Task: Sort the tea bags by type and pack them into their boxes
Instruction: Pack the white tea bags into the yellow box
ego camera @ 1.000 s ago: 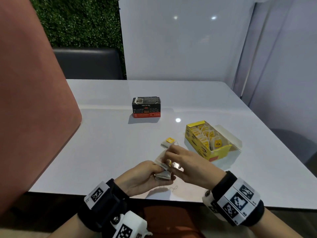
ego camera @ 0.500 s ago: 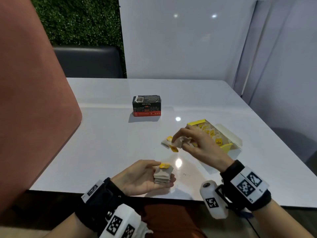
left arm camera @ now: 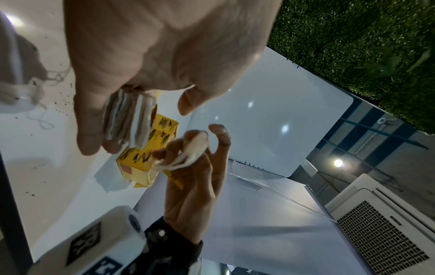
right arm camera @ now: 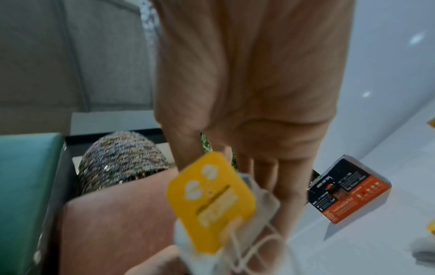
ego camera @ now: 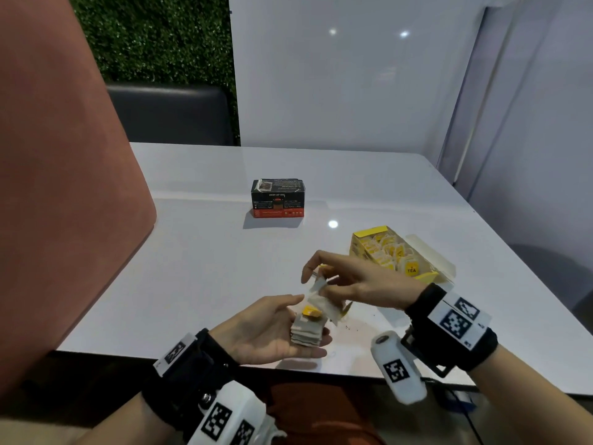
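Note:
My left hand [ego camera: 309, 321] is palm up over the table's near edge. Its fingers cup a stack of tea bags [ego camera: 306, 334] topped by a yellow tag [ego camera: 311, 312], and its thumb is lifted off. Just above the stack, my right hand [ego camera: 316, 277] pinches one yellow-tagged tea bag [ego camera: 321, 298] that hangs onto the stack. The wrist views show the stack [left arm camera: 128, 119] and that tea bag's tag [right arm camera: 212, 201]. The open yellow box [ego camera: 359, 252], right of the hands, holds several yellow-tagged bags. A shut black and red box [ego camera: 277, 199] stands mid-table.
A pink-brown panel [ego camera: 64, 187] rises along the left of the white table [ego camera: 192, 268]. Tea crumbs and a loose string [ego camera: 349, 326] lie under the hands. A dark seat [ego camera: 170, 114] and white walls stand behind.
My right hand left the stack, took a tea bag lying on the table beside the yellow box, and brought it back over the stack. My left thumb has lifted off the stack.

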Demonstrator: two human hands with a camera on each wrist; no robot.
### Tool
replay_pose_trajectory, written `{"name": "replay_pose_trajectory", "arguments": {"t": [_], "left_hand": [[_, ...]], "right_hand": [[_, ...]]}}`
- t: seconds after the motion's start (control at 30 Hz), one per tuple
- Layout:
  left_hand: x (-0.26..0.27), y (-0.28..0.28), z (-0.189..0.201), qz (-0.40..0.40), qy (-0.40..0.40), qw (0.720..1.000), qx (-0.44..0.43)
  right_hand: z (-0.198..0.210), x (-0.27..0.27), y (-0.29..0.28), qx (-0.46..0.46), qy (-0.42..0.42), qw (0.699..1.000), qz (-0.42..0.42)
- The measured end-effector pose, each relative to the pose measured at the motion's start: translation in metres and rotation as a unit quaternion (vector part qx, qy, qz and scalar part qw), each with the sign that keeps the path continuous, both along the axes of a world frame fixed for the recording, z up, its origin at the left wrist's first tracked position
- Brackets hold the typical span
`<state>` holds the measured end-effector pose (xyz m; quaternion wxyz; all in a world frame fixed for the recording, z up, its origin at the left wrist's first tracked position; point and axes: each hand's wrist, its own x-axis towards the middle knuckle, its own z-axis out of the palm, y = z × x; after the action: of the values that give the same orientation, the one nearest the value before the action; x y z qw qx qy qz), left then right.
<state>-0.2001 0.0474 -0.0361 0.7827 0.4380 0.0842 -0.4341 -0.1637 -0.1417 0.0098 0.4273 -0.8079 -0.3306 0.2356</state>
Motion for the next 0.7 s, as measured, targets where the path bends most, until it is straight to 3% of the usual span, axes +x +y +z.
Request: {"name": "replay_pose_trajectory", "arguments": {"t": [0.17,0.3,0.57,0.7], "left_hand": [[0.000,-0.001,-0.001,-0.012,0.002,1.000,-0.014],[-0.002,-0.004,-0.001,-0.017,0.002,1.000,-0.012],[-0.002,-0.002,-0.003,-0.005,0.042,0.998,-0.050],[-0.001,-0.004,-0.003,0.005,0.027,0.998,-0.061]], "right_hand": [[0.016,0.010,0.011,-0.101,0.043,0.991,0.075],[0.014,0.016,0.026,-0.171,0.004,0.976,0.133],[0.003,0.019,0.033,-0.142,0.010,0.979,0.145],[-0.004,0.019,0.033,-0.141,-0.032,0.984,0.099]]}}
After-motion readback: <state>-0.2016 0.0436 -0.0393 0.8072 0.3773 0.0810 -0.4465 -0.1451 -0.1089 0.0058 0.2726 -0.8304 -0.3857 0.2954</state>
